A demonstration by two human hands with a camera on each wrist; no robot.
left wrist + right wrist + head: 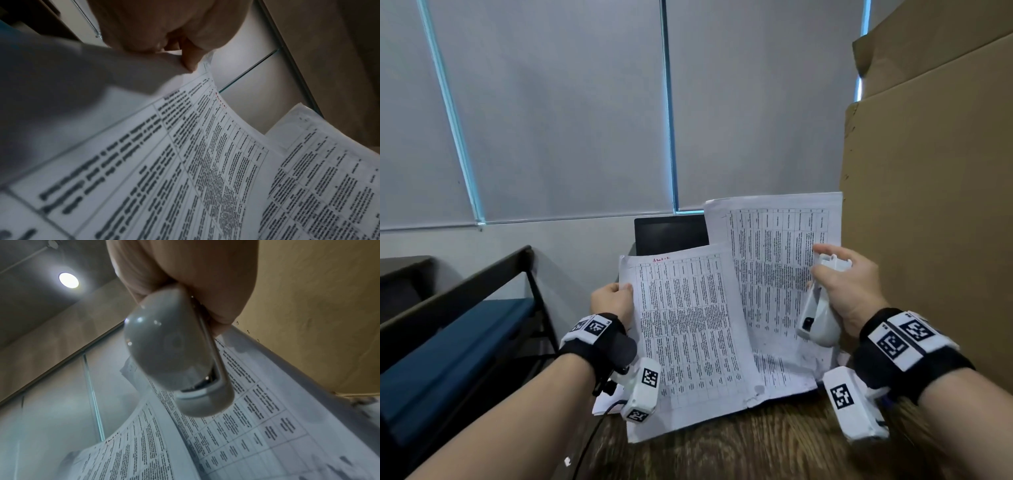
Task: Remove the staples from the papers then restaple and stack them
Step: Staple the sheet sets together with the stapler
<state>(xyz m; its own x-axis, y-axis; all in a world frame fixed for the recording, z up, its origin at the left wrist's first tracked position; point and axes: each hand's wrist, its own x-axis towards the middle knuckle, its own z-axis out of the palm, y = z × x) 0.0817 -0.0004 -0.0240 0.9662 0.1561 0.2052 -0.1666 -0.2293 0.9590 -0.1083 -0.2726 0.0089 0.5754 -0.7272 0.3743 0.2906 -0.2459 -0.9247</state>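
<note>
My left hand (613,301) pinches the upper left edge of a printed paper set (688,335) and holds it raised and tilted over the wooden table (756,445). In the left wrist view my fingers (189,60) fold over that sheet's (185,162) corner. A second printed paper set (780,260) stands behind it, leaning toward the cardboard. My right hand (842,284) grips a white stapler (818,308) upright in front of that rear set. The right wrist view shows the stapler's (174,356) rounded end close up, with the printed pages (257,418) under it.
A tall cardboard box (928,205) stands right beside the papers. A dark screen (671,234) sits behind them by the wall. On the left are a black frame (482,274) and a blue cushion (465,349). A cable (592,435) runs off the table's left edge.
</note>
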